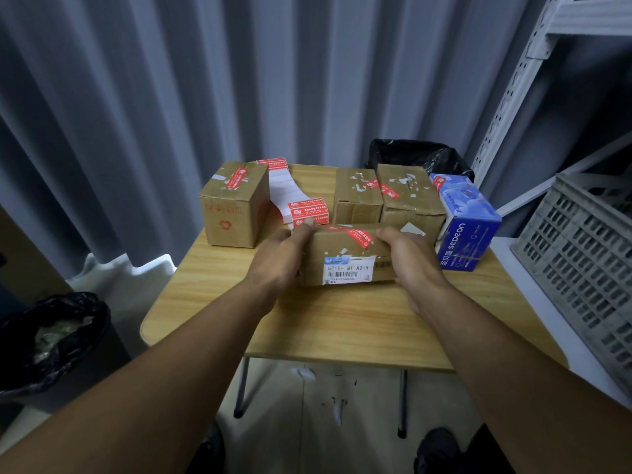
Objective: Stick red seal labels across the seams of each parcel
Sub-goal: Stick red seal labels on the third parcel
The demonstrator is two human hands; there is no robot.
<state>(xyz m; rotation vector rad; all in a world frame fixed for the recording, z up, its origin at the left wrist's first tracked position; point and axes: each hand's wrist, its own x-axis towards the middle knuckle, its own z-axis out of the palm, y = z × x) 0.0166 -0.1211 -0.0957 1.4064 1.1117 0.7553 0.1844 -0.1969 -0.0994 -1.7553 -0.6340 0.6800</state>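
Head view, the only one.

- The front parcel [349, 256] is held at the middle of the wooden table [342, 323], its barcode face turned toward the wearer. It is clasped at both ends: the left hand [284, 254] is wrapped round the left end with the thumb laid along the top edge, and the right hand [410, 258] is curled round the right end. A two-handed hold of this kind is probably meant to turn or steady the box so that a seam is presented.
- A red seal label [352, 236] is already laid slantwise across the top seam of this parcel; whether the other seams are sealed cannot be told.
- The label strip [301, 206] is kept just behind the left hand, within easy reach for the next peel.
- Three more cartons are ranged at the back, apparently set aside: the left carton [234, 203] and the two rear cartons [383, 196], each marked with red on top.
- A blue box [465, 227] is stood at the right edge, with no red label clearly made out on it.
- A grey crate [588, 254] is seen at far right.
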